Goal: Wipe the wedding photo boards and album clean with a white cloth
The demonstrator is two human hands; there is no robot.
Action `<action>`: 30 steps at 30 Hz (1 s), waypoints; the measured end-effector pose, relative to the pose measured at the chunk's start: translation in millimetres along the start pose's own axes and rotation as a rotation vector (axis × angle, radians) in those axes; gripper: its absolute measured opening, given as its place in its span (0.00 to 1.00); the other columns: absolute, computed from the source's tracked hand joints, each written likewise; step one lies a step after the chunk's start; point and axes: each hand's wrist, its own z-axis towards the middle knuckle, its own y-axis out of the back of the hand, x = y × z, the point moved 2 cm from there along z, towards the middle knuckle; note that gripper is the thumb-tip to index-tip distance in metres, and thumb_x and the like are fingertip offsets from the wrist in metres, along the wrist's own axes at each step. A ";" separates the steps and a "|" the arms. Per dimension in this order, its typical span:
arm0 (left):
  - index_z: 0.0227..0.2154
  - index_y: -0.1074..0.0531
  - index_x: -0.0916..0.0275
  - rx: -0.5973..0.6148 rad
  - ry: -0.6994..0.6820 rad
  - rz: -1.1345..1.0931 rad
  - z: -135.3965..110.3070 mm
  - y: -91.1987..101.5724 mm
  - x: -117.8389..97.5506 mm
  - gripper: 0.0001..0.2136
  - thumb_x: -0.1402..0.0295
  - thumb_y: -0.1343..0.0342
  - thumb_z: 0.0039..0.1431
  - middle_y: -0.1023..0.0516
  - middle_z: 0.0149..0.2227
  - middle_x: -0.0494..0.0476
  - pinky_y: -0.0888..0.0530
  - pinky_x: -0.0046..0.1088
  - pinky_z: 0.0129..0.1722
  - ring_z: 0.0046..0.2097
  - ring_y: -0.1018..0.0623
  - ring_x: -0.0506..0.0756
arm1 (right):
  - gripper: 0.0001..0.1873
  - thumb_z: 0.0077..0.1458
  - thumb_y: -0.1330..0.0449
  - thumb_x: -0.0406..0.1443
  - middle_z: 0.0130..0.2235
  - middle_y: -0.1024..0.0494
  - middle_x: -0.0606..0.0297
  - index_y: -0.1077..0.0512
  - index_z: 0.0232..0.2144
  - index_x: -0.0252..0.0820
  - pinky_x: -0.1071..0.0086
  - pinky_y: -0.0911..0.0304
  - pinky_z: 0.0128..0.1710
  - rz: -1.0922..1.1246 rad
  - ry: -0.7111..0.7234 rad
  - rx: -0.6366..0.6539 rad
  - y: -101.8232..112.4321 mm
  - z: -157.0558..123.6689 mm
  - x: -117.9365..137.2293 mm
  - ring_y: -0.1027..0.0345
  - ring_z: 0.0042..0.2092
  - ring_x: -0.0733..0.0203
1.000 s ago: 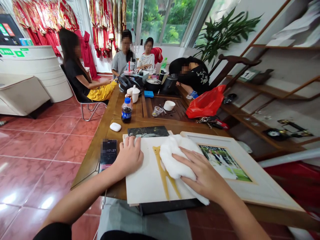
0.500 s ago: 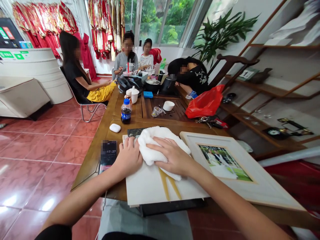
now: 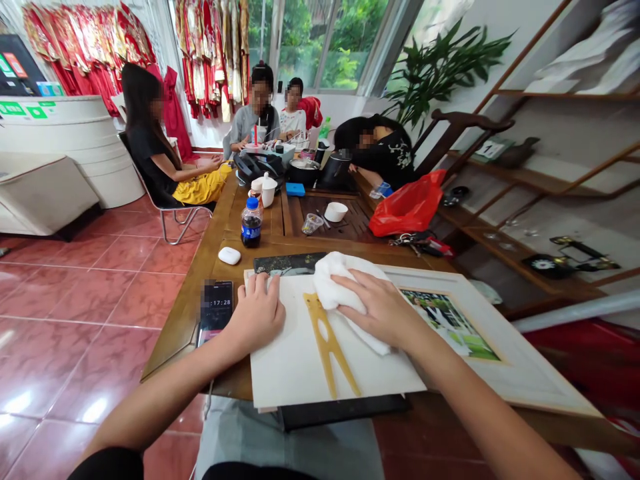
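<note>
My left hand [image 3: 259,313] lies on the left part of a white board [image 3: 285,373], its fingers stretched toward the far edge. A bunched white cloth [image 3: 340,270] is under my right hand [image 3: 375,303], whose fingers curve over it at the board's right side. Between my hands lies a flat yellow cutout shape [image 3: 325,340] with two long legs, its top close to the cloth. A dark flat panel [image 3: 345,410] sticks out beneath the board at the near edge.
A framed photo [image 3: 525,380] lies right of the board. Left are a phone [image 3: 216,313], a white earbud case [image 3: 229,255] and a cola bottle [image 3: 251,223]. Further off are a white bowl [image 3: 335,211] and a red plastic bag [image 3: 407,207]. Several people sit around the table [image 3: 200,267].
My right hand has slid the white cloth to the right, off the yellow shape, now seen whole and partly onto the photo frame's edge. My left hand stays on the board.
</note>
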 end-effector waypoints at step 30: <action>0.65 0.42 0.70 -0.013 -0.006 -0.006 0.8 -2.2 0.8 0.24 0.69 0.59 0.67 0.37 0.61 0.74 0.34 0.50 0.55 0.62 0.37 0.69 | 0.28 0.62 0.45 0.46 0.64 0.32 0.49 0.32 0.62 0.46 0.42 0.42 0.60 0.037 0.087 0.029 9.4 11.7 20.8 0.39 0.64 0.41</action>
